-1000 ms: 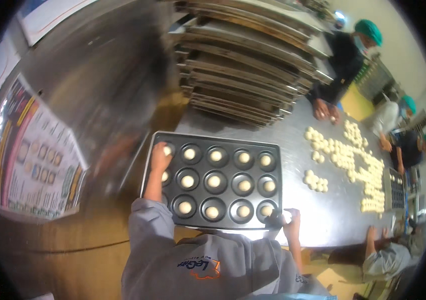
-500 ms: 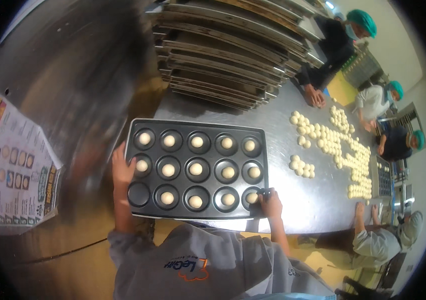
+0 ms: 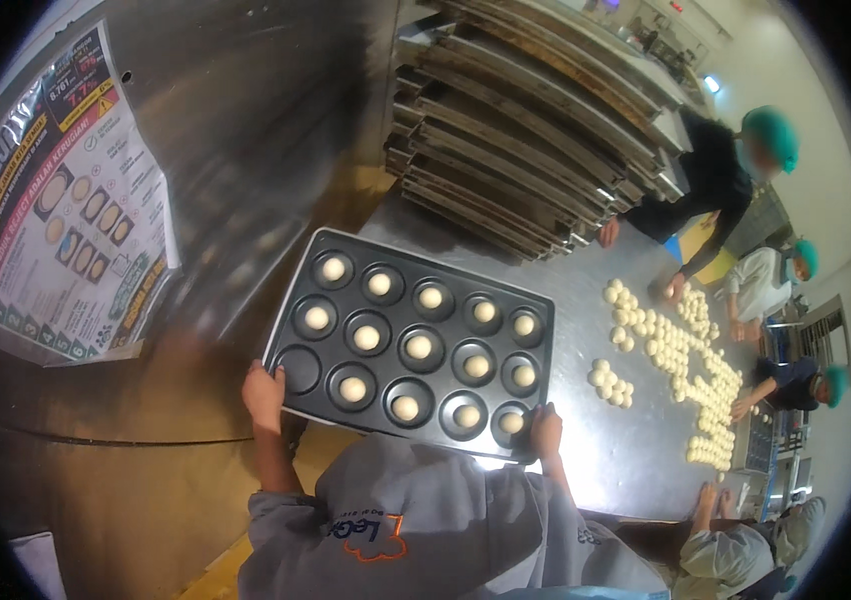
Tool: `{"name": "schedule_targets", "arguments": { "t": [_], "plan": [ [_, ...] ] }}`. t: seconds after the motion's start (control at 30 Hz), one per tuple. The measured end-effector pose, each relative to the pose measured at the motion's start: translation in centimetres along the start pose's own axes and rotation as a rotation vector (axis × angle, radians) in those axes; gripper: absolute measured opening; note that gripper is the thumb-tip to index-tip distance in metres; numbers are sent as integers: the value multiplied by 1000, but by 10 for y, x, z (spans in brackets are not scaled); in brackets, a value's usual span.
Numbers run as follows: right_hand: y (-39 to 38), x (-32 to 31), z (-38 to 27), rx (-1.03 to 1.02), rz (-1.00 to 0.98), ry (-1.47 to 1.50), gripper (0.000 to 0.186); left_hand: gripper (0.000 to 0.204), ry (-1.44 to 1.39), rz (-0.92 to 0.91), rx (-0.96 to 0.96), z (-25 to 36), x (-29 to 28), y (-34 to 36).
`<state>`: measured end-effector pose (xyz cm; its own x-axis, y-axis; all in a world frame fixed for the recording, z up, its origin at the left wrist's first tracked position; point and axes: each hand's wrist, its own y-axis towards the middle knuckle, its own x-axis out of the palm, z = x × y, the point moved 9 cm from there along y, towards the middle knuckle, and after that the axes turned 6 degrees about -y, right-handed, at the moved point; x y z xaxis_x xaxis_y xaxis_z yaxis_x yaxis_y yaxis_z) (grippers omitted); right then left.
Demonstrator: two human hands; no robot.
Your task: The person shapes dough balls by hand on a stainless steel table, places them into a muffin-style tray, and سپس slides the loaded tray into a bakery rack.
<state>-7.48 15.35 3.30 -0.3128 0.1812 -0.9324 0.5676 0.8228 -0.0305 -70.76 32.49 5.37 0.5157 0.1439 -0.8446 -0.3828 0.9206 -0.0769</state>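
Observation:
Between my two hands is a dark baking tray (image 3: 393, 326) with round wells in rows, tilted down toward its right side. Pale dough balls (image 3: 419, 347) sit one to a well, apart from the bare well (image 3: 298, 371) at the near left corner. My left hand (image 3: 265, 397) grips that near left corner, its thumb over the rim. My right hand (image 3: 546, 432) is closed on the near right corner. The fingers under the tray are hidden.
A tall stack of metal trays (image 3: 536, 130) stands beyond my tray on the steel table (image 3: 586, 440). Many dough balls (image 3: 681, 350) cover the table to the right, where several co-workers (image 3: 746, 290) stand. A printed poster (image 3: 76, 210) hangs on the metal surface at left.
The tray has turned clockwise in my hands, its right side now lower. My view has swung left. A co-worker at the far side has reached out to the dough balls.

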Motion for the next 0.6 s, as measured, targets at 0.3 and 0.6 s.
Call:
{"name": "schedule_targets", "arguments": {
  "t": [0.3,0.6],
  "plan": [
    [-5,4,3,62,97,-21,33,49,14,-74,77,-3,13,30],
    [-51,-28,54,136,15,27,34,49,-320,-362,87,-14,13,-24]
  ]
}}
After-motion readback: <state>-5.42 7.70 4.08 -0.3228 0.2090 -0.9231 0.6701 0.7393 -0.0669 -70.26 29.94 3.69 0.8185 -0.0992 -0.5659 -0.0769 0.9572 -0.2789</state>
